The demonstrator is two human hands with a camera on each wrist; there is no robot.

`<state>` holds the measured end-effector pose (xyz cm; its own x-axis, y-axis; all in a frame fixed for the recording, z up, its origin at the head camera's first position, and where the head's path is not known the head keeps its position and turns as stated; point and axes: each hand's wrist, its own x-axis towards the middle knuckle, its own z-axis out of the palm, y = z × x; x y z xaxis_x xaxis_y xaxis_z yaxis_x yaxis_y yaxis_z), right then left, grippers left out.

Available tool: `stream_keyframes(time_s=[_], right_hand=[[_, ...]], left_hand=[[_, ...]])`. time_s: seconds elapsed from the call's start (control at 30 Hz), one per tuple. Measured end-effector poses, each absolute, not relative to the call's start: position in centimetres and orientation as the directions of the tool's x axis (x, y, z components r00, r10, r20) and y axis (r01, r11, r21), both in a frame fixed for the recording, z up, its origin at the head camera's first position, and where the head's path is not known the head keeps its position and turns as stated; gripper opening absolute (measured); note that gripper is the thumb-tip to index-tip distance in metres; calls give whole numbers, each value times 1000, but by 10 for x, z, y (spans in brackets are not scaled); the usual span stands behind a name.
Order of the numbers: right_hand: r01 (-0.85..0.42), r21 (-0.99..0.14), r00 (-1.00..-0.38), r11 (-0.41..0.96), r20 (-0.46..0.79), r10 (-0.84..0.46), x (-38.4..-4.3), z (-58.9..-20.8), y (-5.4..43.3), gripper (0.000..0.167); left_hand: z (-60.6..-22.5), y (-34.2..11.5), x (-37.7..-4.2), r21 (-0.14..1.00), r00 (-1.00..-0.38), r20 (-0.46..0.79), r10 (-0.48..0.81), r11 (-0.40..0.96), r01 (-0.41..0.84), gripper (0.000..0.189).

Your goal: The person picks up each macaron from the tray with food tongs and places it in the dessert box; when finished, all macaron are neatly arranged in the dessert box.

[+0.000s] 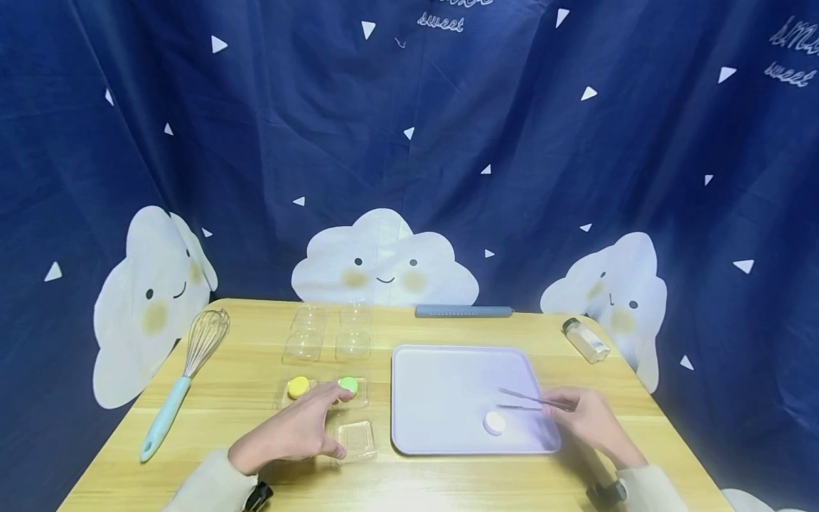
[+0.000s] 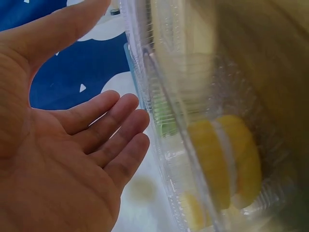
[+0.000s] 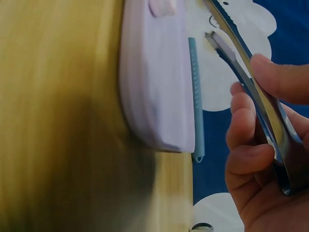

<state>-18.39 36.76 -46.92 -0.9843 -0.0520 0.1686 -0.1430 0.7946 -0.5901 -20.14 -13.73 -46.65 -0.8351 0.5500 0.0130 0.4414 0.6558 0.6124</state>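
Note:
My left hand (image 1: 301, 427) reaches over a clear plastic macaron box (image 1: 356, 439), its fingers relaxed and holding nothing. Two macarons sit in the box's far compartments: a yellow macaron (image 1: 298, 387) and a green macaron (image 1: 348, 385) beside the fingertips. In the left wrist view the yellow macaron (image 2: 219, 164) shows through the plastic next to the palm. My right hand (image 1: 585, 416) grips metal tongs (image 1: 537, 400) between thumb and fingers. The tongs' tips are parted, with nothing between them, over a pale lilac tray (image 1: 441, 387). Near the tips, a whitish macaron (image 1: 494, 423) lies on the tray.
Behind the box stands a domed clear plastic piece (image 1: 353, 343). A whisk (image 1: 175, 398) with a light blue handle lies at the table's left. A blue-grey bar (image 1: 463, 311) lies along the back edge, and a dark-capped shaker (image 1: 586, 340) lies at the back right.

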Motion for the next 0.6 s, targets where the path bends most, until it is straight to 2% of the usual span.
stream_keyframes(time_s=[0.6], right_hand=[[-121,-593,-993,796,63,-104,-173,-479,364,22]], left_hand=[[-472,-136,-196,616,-836,-9,548,662,427,81]])
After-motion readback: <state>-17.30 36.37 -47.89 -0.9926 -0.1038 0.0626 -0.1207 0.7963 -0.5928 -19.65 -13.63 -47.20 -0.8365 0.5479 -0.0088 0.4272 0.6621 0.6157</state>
